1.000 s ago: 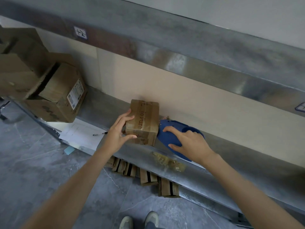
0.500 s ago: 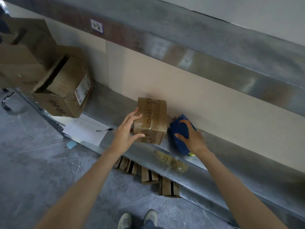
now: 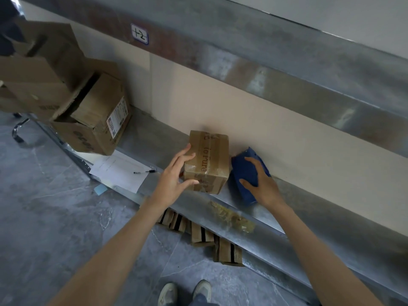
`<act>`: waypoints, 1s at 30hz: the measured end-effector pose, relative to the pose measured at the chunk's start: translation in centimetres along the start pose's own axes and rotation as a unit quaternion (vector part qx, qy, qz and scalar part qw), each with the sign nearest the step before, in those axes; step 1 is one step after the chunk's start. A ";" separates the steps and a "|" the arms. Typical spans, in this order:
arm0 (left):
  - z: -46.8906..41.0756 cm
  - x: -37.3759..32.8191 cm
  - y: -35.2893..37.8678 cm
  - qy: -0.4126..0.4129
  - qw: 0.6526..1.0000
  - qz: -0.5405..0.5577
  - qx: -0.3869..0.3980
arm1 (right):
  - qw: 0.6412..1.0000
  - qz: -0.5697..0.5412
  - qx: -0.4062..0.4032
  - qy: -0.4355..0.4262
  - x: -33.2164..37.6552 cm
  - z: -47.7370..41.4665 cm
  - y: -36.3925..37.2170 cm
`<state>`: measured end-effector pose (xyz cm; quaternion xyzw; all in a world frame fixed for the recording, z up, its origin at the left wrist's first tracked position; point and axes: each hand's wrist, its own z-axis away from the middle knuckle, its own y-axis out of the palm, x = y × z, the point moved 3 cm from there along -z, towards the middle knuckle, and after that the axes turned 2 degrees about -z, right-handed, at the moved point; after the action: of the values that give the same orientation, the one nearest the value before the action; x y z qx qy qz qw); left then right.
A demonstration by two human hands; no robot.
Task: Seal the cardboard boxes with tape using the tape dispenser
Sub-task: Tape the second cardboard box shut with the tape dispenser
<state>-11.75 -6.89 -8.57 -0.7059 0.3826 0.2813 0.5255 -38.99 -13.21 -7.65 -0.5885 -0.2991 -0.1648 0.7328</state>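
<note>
Shoes: from my feed, a pair of pale shoes at the bottom edge, on the grey floor.
Under the shelf: flat brown cartons with black stripes stand in a row on the floor.
Shelf lip: a crumpled yellowish wad of tape lies on the front edge of the metal shelf.
Left hand: my left hand grasps the small cardboard box, fingers on its left side, thumb on the near face.
Right hand: my right hand grips the blue tape dispenser, fingers curled over its top.
Box: it sits on the shelf, with clear tape along its top.
Dispenser: on the shelf just beside the box's right side; whether they touch I cannot tell.
Paper: a white sheet with a pen on it lies left of the box.
Far left: large open cartons are stacked on the shelf.
Far rail: a handwritten label reads 1-2.
</note>
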 end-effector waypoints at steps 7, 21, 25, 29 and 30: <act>0.0 0.2 0.2 -0.008 1.000 0.002 -0.003 | 0.997 0.062 0.043 -0.022 -1.9 -0.4 1.3; -0.2 -0.1 -0.2 -0.016 1.000 0.010 0.004 | 0.982 0.182 0.043 -0.033 -0.5 0.2 -1.4; -0.3 -0.1 -1.0 -0.027 0.999 0.030 0.034 | 0.982 0.177 -0.017 -0.059 1.2 1.2 -3.1; -0.5 -0.4 -1.6 -0.040 0.996 0.051 0.061 | 0.981 0.081 -0.020 -0.174 4.9 1.6 -2.8; -0.6 -0.4 -1.6 -0.041 0.996 0.051 0.063 | 0.979 0.070 -0.010 -0.193 5.7 1.4 -2.3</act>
<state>-10.63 -7.07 -7.19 -0.6386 0.4132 0.3122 0.5692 -36.36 -11.79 -2.09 -0.6357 -0.3914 0.0008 0.6654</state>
